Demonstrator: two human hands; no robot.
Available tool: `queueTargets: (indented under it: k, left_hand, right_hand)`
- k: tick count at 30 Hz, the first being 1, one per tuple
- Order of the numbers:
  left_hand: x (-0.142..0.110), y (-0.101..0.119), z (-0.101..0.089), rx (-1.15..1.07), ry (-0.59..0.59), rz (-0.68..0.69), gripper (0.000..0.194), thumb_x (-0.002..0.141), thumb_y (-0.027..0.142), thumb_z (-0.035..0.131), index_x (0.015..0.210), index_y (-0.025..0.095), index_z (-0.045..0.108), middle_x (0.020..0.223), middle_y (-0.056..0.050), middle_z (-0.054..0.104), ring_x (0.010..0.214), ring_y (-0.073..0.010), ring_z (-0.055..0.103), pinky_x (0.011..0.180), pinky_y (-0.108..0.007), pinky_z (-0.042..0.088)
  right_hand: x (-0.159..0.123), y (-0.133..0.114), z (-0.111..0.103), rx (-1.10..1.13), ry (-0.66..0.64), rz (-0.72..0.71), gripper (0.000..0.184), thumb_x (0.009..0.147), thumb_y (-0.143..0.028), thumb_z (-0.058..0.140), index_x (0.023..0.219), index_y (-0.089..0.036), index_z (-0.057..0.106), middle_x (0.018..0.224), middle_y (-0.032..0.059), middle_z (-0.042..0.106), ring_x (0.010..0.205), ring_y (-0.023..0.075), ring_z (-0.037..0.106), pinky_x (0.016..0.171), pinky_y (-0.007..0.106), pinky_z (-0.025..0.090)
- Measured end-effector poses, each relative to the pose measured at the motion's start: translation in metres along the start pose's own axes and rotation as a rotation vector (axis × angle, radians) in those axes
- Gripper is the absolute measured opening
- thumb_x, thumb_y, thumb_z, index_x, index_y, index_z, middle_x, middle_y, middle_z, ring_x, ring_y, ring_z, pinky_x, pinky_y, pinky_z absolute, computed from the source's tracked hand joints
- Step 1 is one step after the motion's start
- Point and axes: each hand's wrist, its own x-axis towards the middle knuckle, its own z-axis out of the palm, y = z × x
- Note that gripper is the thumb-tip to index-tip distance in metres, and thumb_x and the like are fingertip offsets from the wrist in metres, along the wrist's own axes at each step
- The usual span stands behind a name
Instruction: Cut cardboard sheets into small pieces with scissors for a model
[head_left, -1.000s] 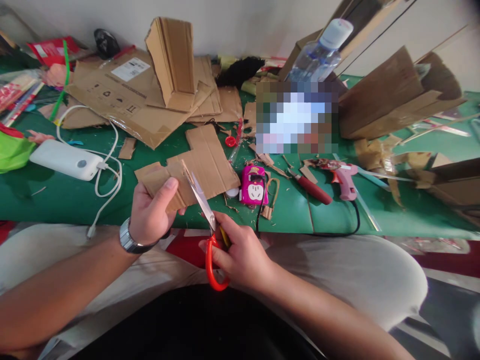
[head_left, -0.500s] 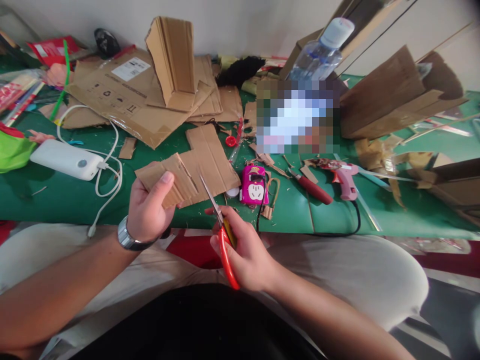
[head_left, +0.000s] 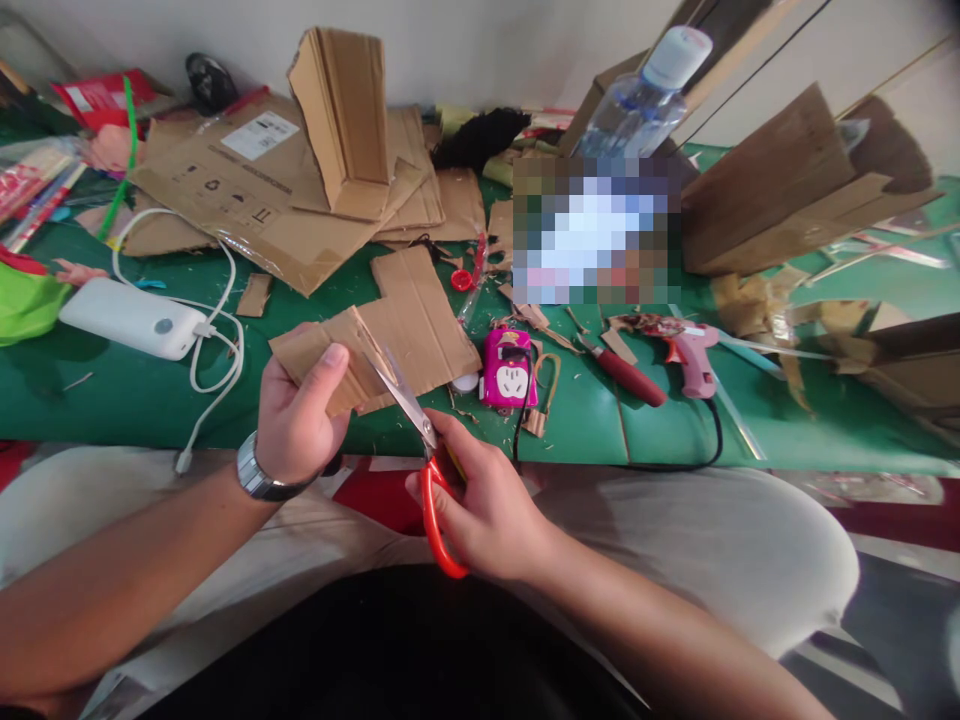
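My left hand (head_left: pixel 304 410) grips a small piece of cardboard (head_left: pixel 341 345), thumb on top and fingers underneath. A torn slit runs along its right part. In my right hand (head_left: pixel 480 490) is a pair of scissors (head_left: pixel 433 490) with red handles, its blades pointing up and left over the slit. Whether the blades touch the cardboard I cannot tell. Just behind, a larger cardboard piece (head_left: pixel 427 320) lies on the green table (head_left: pixel 570 430). A pink power socket (head_left: pixel 510 368) sits to the right of the scissors.
To the right lie a red-handled tool (head_left: pixel 626 375) and a pink glue gun (head_left: pixel 694 360). A white power bank (head_left: pixel 127 318) with a cable is at left. Flattened cardboard (head_left: pixel 255 200), a water bottle (head_left: pixel 637 100) and a cardboard box (head_left: pixel 772 190) stand farther back.
My right hand has brought the scissors slightly left and turned them, so the blades now lie over the slit in the cardboard. My left hand stays almost still.
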Motion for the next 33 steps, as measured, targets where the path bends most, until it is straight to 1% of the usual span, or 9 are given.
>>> queueTargets:
  k: [3,6,10,14,16,20,24,30,33]
  left_hand:
    - [0.0008,-0.0020,-0.0038,0.045,0.012,0.030,0.015,0.083,0.028,0.091,0.090,0.025,0.077,0.090,0.001,0.080,0.082,-0.0166,0.077,0.071,-0.022,0.065]
    - [0.0018,-0.0026,-0.0070,0.066,-0.019,0.030,0.011,0.088,0.029,0.087,0.090,0.025,0.077,0.087,0.001,0.078,0.079,-0.0174,0.075,0.064,-0.022,0.063]
    - [0.0020,-0.0015,-0.0075,0.138,0.005,0.080,0.013,0.082,0.021,0.089,0.089,0.024,0.078,0.089,0.000,0.077,0.080,-0.0177,0.074,0.065,-0.021,0.063]
    - [0.0012,0.0011,-0.0033,0.099,-0.025,0.092,0.011,0.086,0.031,0.087,0.086,0.025,0.078,0.085,0.000,0.076,0.075,-0.0172,0.072,0.065,-0.022,0.063]
    - [0.0004,0.0020,-0.0009,0.122,-0.017,0.131,0.009,0.085,0.028,0.087,0.084,0.025,0.079,0.084,0.000,0.075,0.077,-0.0172,0.071,0.068,-0.021,0.063]
    - [-0.0011,-0.0006,0.0002,0.130,0.053,0.121,0.015,0.081,0.026,0.091,0.086,0.025,0.077,0.092,-0.003,0.077,0.086,-0.0220,0.074,0.075,-0.027,0.066]
    - [-0.0005,-0.0049,-0.0041,0.150,0.029,0.129,0.014,0.087,0.034,0.088,0.091,0.026,0.078,0.094,-0.004,0.076,0.090,-0.0215,0.075,0.081,-0.027,0.066]
    - [-0.0014,-0.0009,-0.0035,0.186,0.056,0.160,0.017,0.082,0.030,0.091,0.087,0.023,0.076,0.096,-0.006,0.074,0.098,-0.0263,0.075,0.087,-0.034,0.068]
    - [-0.0020,0.0007,-0.0018,0.238,0.102,0.228,0.017,0.081,0.028,0.091,0.084,0.022,0.076,0.096,-0.006,0.074,0.097,-0.0256,0.076,0.089,-0.032,0.067]
  right_hand:
    - [-0.0007,-0.0013,-0.0001,-0.015,-0.003,0.006,0.052,0.099,-0.030,0.069,0.148,-0.016,0.058,0.092,0.0011,0.069,0.078,0.0178,0.063,0.072,0.029,0.048]
    - [-0.0015,-0.0023,-0.0003,-0.046,0.006,0.000,0.050,0.099,-0.030,0.067,0.147,-0.017,0.059,0.093,0.0011,0.069,0.078,0.0178,0.062,0.071,0.029,0.048]
    - [-0.0015,-0.0023,-0.0001,-0.027,0.001,-0.007,0.049,0.099,-0.029,0.067,0.146,-0.019,0.059,0.091,0.0001,0.067,0.075,0.0169,0.061,0.070,0.028,0.047]
    - [-0.0013,-0.0008,0.0006,0.033,-0.004,-0.013,0.049,0.100,-0.030,0.068,0.146,-0.017,0.059,0.098,0.0028,0.071,0.077,0.0168,0.061,0.073,0.029,0.050]
    - [-0.0014,0.0002,0.0011,0.047,-0.003,-0.011,0.048,0.100,-0.031,0.068,0.146,-0.017,0.060,0.098,0.0028,0.071,0.076,0.0165,0.061,0.073,0.029,0.051]
    - [-0.0019,0.0011,0.0014,0.036,0.000,-0.006,0.044,0.101,-0.032,0.069,0.142,-0.017,0.063,0.092,0.0007,0.070,0.072,0.0154,0.060,0.070,0.027,0.049]
    - [-0.0024,0.0001,0.0000,-0.003,0.000,-0.005,0.044,0.101,-0.033,0.069,0.142,-0.017,0.065,0.084,-0.0012,0.068,0.067,0.0144,0.056,0.066,0.026,0.047]
    - [-0.0035,0.0037,0.0039,-0.133,0.058,-0.003,0.052,0.099,-0.039,0.074,0.146,-0.018,0.065,0.074,-0.0025,0.068,0.062,0.0156,0.061,0.061,0.026,0.045]
    - [-0.0035,0.0071,0.0070,-0.214,0.096,0.003,0.052,0.100,-0.044,0.074,0.146,-0.022,0.067,0.070,-0.0025,0.070,0.061,0.0176,0.067,0.060,0.026,0.045]
